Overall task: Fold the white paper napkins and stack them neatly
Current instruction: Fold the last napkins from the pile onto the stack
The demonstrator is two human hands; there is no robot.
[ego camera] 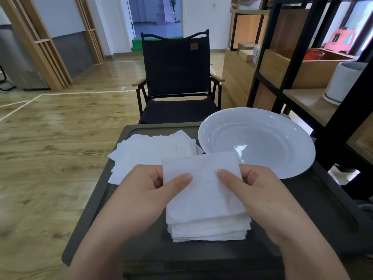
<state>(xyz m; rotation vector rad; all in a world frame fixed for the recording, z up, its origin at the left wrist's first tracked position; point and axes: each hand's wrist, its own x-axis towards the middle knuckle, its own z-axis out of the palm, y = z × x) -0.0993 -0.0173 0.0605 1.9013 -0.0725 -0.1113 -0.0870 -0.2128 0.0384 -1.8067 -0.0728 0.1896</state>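
A folded white napkin (203, 178) is held just above a stack of folded napkins (210, 227) near the front of the small dark table (314, 203). My left hand (149, 186) pinches the napkin's left edge, thumb on top. My right hand (258, 188) pinches its right edge the same way. A loose pile of unfolded white napkins (149, 152) lies on the table's far left, partly overhanging the edge.
A large white plate (282, 158) sits at the table's far right, its rim past the edge. A black folding chair (175, 77) stands beyond the table. Black-framed wooden shelves (302, 77) rise on the right. Wooden floor lies to the left.
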